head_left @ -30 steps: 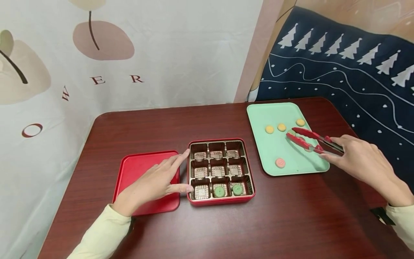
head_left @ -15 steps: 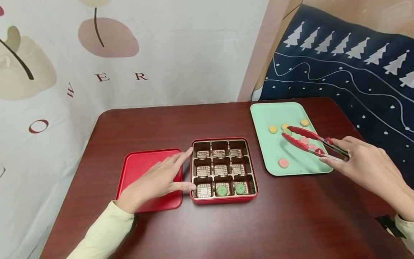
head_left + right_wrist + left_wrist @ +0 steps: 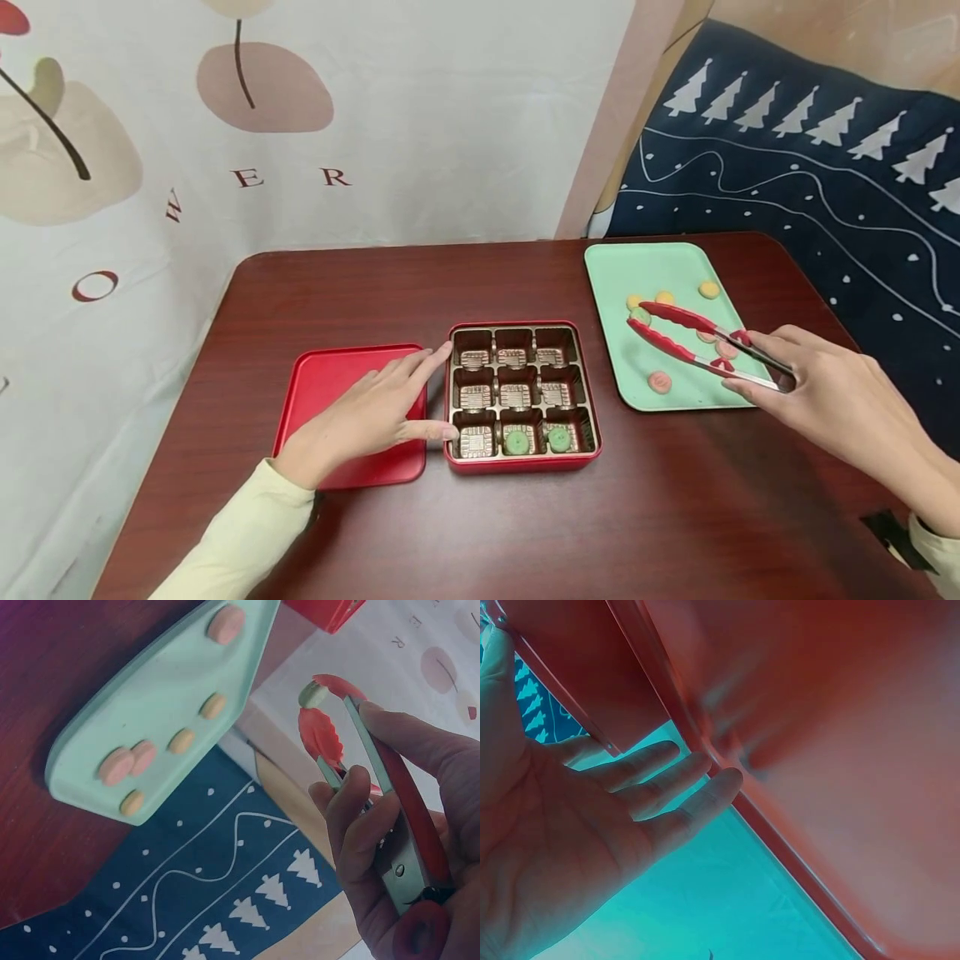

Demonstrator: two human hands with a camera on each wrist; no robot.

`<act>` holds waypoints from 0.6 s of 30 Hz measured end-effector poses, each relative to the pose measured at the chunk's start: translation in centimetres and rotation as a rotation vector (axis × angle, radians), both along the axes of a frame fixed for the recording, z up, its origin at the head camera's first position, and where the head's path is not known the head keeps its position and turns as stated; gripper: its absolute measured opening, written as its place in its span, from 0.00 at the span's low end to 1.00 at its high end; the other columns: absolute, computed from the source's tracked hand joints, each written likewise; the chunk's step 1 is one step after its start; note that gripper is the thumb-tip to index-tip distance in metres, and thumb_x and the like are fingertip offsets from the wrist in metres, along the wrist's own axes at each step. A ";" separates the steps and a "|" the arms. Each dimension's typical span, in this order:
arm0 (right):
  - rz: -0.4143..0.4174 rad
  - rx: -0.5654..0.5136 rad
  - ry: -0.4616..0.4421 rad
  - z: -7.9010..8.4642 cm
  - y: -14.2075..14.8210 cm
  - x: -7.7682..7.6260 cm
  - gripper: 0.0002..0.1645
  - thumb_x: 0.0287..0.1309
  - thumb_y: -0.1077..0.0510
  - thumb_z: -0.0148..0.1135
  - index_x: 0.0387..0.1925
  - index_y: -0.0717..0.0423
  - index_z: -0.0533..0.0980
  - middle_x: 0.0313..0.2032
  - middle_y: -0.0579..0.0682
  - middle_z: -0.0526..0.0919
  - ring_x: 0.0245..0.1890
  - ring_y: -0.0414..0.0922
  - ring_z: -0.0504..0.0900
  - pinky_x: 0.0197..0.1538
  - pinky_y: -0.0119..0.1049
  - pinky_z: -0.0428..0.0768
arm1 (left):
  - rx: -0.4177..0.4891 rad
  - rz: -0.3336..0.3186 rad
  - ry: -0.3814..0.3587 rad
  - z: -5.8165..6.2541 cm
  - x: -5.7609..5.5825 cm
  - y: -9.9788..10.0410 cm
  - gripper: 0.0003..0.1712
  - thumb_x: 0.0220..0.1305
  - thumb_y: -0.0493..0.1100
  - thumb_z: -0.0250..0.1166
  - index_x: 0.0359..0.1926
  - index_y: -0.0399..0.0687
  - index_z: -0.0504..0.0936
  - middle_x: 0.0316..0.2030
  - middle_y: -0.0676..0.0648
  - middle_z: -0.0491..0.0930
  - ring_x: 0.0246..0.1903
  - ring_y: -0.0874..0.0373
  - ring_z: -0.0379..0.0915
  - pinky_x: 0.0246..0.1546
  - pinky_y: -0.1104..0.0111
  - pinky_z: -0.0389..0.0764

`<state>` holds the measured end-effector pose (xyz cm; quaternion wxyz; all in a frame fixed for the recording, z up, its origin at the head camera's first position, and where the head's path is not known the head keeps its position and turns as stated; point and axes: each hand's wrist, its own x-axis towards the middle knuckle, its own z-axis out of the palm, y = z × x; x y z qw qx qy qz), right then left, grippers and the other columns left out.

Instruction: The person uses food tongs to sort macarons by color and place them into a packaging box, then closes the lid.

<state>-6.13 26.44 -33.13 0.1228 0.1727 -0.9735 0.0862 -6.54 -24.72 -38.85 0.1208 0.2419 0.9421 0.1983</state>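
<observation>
My right hand [image 3: 817, 392] grips red tongs [image 3: 686, 333] over a mint green tray [image 3: 622, 267]. The tong tips pinch a green cookie [image 3: 640, 315], which also shows in the right wrist view as a green cookie [image 3: 310, 694] between the red tongs [image 3: 322, 731]. A red box [image 3: 522, 463] with a brown nine-cell insert holds two green cookies [image 3: 514, 442] in its front row. My left hand [image 3: 367, 417] lies flat on a red lid [image 3: 315, 383], its straight fingers touching the box's left side.
Yellow cookies [image 3: 708, 289] and pink cookies [image 3: 660, 382] lie loose on the tray. A dark wooden table [image 3: 450, 542] carries everything. A patterned curtain hangs behind it, and a navy tree-print cloth [image 3: 825, 167] lies at the right.
The tongs have moved left across the tray with the green cookie between their tips. The left hand stays on the lid beside the box.
</observation>
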 end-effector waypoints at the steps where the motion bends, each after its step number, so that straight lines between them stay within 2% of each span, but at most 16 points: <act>1: 0.005 -0.002 0.004 0.0 -0.1 0.1 0.40 0.44 0.50 0.90 0.57 0.67 0.86 0.42 0.52 0.84 0.26 0.44 0.73 0.24 0.37 0.69 | -0.002 -0.001 0.001 0.0 0.0 0.0 0.67 0.65 0.76 0.70 0.90 0.51 0.49 0.78 0.32 0.64 0.76 0.31 0.62 0.73 0.35 0.64; 8: 0.039 -0.008 0.029 0.2 -0.8 0.5 0.40 0.41 0.51 0.91 0.56 0.66 0.86 0.40 0.52 0.83 0.24 0.42 0.71 0.23 0.36 0.67 | -0.012 -0.008 0.008 0.1 0.1 0.0 0.66 0.66 0.75 0.71 0.90 0.50 0.49 0.78 0.31 0.64 0.76 0.31 0.62 0.74 0.36 0.64; 14: 0.118 -0.041 0.083 0.3 -1.7 1.0 0.36 0.40 0.56 0.90 0.54 0.60 0.88 0.36 0.44 0.78 0.22 0.36 0.64 0.22 0.34 0.62 | -0.025 0.010 -0.018 0.3 0.1 0.1 0.67 0.65 0.76 0.70 0.90 0.52 0.48 0.80 0.31 0.61 0.78 0.30 0.58 0.75 0.35 0.61; 18: 0.130 -0.052 0.077 0.4 -2.1 1.4 0.38 0.40 0.57 0.89 0.57 0.61 0.88 0.38 0.49 0.81 0.22 0.36 0.65 0.21 0.33 0.62 | -0.031 0.025 -0.031 0.4 0.1 0.2 0.68 0.64 0.76 0.71 0.90 0.52 0.48 0.81 0.32 0.60 0.79 0.31 0.57 0.75 0.35 0.60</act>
